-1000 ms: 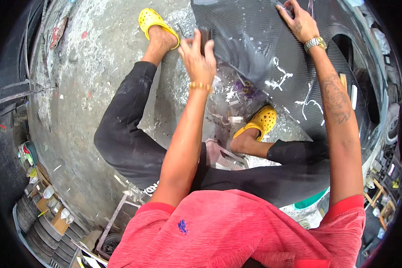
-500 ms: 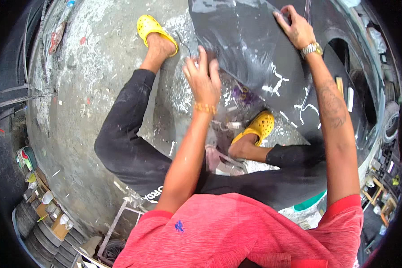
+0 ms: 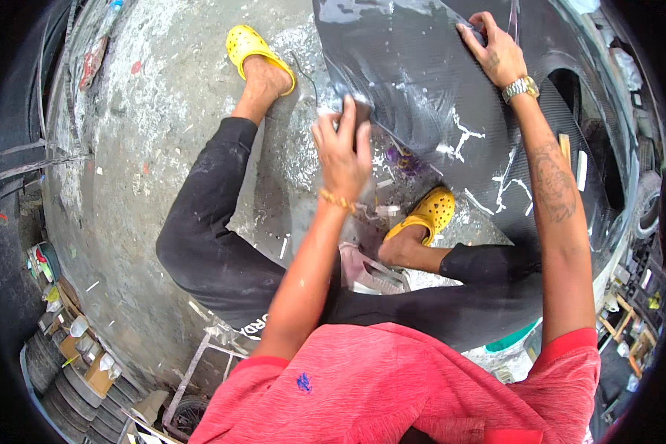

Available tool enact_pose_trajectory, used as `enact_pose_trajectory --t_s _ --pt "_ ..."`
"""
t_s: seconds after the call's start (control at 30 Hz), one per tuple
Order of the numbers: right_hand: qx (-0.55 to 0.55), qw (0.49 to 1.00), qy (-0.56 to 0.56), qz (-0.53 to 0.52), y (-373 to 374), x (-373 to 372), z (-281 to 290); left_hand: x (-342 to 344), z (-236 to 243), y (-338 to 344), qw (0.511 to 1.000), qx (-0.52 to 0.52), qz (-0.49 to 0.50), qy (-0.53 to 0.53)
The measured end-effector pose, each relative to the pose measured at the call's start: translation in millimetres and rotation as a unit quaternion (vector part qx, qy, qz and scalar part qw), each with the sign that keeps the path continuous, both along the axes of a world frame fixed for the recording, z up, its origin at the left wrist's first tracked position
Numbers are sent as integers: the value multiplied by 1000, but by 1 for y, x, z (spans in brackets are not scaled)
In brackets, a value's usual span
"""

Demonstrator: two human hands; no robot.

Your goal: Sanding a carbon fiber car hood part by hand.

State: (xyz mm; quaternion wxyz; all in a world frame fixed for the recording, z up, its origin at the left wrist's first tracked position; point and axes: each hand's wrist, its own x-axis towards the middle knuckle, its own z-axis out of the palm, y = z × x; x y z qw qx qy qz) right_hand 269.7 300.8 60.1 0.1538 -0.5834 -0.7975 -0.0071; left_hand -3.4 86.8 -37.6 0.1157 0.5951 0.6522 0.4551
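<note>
My left hand (image 3: 342, 159) grips a dark block (image 3: 362, 112), which looks like a sanding block, at the left edge of a glossy black car body panel (image 3: 436, 81). Fingers and thumb stand on opposite sides of the block; its underside is hidden. Grey, wet-looking smears cover the panel beside it. Farther right, my right hand (image 3: 498, 55) has its fingers bent round a raised edge of the panel, thumb toward the left; the fingertips are partly hidden. White drips (image 3: 460, 137) mark the panel's lower part.
My feet in yellow clogs (image 3: 431, 211) are on either side of my left hand, on a stained concrete floor (image 3: 148, 148). A pinkish plastic piece (image 3: 370, 270) lies between my legs. Stacked tyres (image 3: 70, 392) and a metal frame (image 3: 189, 377) stand at lower left.
My left hand has moved slightly nearer and to the right with the block, along the panel's edge. My right hand has barely shifted.
</note>
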Motion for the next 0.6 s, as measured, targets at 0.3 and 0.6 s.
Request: enact_pose_trajectory --t_s 0.3,0.6 --pt "-37 998 50 -28 -31 -42 35 2 -7 -12 1000 3 17 -5" --pt "-16 998 57 -9 -26 -50 38 -25 1 37 996 49 77 9"
